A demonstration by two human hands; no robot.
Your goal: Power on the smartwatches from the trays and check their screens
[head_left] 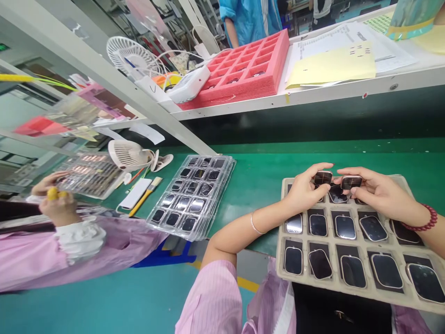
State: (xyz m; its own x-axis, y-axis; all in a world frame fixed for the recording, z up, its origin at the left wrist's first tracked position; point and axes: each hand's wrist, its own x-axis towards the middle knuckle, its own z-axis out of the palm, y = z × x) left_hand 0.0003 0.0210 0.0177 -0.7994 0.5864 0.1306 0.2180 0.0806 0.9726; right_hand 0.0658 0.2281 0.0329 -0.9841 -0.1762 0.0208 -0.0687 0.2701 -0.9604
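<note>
My left hand (pixel 308 185) pinches a dark smartwatch case (pixel 323 177) between thumb and fingers. A second smartwatch case (pixel 351 182) is gripped the same way in my right hand (pixel 380 192), close beside the first. Both are raised over the far side of a beige compartment tray (pixel 339 290). Rows of square watch cases with dark glossy faces lie in the tray, such as one watch case (pixel 345 226) in the middle. Part of the far row is hidden beneath my hands. The tray's near edge juts over the bench edge towards my body.
Left of me stands a stack of clear plastic trays (pixel 189 199) holding watch parts. Beyond it lie a yellow brush (pixel 146 197), a white rectangular object (pixel 135 194) and a small fan (pixel 128 155). A co-worker's hands (pixel 59 204) are farther left. A red foam tray (pixel 243 65) rests on the shelf above.
</note>
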